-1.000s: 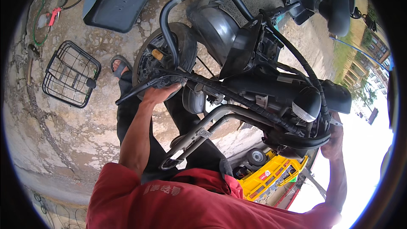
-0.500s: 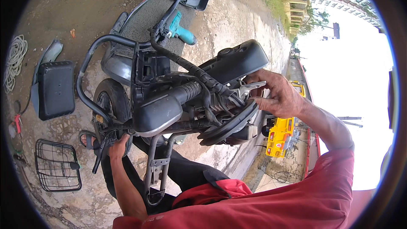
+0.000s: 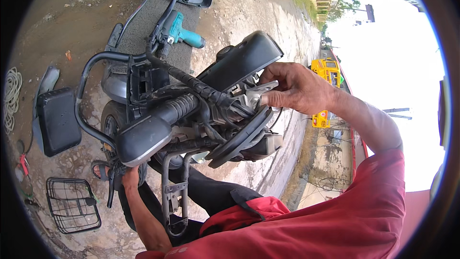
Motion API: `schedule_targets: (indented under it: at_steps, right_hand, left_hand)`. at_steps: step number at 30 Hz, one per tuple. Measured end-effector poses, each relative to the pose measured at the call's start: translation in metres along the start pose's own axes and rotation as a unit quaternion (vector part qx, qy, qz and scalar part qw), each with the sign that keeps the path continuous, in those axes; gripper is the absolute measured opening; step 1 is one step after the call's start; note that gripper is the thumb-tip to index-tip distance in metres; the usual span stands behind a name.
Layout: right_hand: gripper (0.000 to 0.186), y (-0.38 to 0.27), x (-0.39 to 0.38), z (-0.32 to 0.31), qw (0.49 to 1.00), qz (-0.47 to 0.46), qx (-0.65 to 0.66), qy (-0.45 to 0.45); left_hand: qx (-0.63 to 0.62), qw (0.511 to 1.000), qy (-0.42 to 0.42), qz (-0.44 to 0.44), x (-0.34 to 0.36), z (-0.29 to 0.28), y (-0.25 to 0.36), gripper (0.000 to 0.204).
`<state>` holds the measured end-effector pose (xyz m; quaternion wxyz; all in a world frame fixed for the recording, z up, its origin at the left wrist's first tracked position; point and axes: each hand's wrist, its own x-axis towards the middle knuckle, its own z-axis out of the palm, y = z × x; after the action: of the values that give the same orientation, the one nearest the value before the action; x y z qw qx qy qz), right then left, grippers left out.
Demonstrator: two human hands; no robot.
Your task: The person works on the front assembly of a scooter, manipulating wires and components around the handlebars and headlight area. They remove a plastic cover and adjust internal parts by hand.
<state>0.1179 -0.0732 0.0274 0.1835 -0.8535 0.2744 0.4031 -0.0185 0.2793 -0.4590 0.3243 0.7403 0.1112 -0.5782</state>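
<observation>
A partly stripped two-wheeler with a black tube frame (image 3: 79,91) fills the middle of the view. My right hand (image 3: 299,88) pinches a small silver metal lever (image 3: 265,88) between thumb and fingers. Just beside that hand are a long black box-shaped cover (image 3: 247,62) and a round black disc-like part (image 3: 242,139). At the lower left, my left hand (image 3: 130,178) is closed around a handlebar end next to a black lever (image 3: 111,192); its fingertips are hidden. Between the hands sits a rounded black housing (image 3: 143,136) with a ribbed neck.
A teal cordless drill (image 3: 184,33) lies on a grey mat beyond the frame. Leftward on the ground are a black tray (image 3: 60,122), a wire basket (image 3: 74,206) and coiled rope (image 3: 13,98). Yellow vehicles (image 3: 328,71) stand by a wall farther off.
The view has shifted, so the two-wheeler and drill appear farther left. My right hand keeps its pinch on the silver lever, and my left hand stays at the handlebar.
</observation>
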Motion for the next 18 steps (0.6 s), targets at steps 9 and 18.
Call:
schedule_targets:
  at_steps: [9,18]
  right_hand:
    - [0.046,0.027,0.003,0.004,0.954,-0.290,-0.056,0.054]
    - [0.048,0.011,-0.007,0.007,0.995,-0.087,0.013,0.045]
  left_hand:
    - [0.001,0.989,0.100,0.107,0.061,0.043,-0.077,0.053]
    - [-0.005,0.989,0.106,0.106,0.062,0.042,-0.075,0.069]
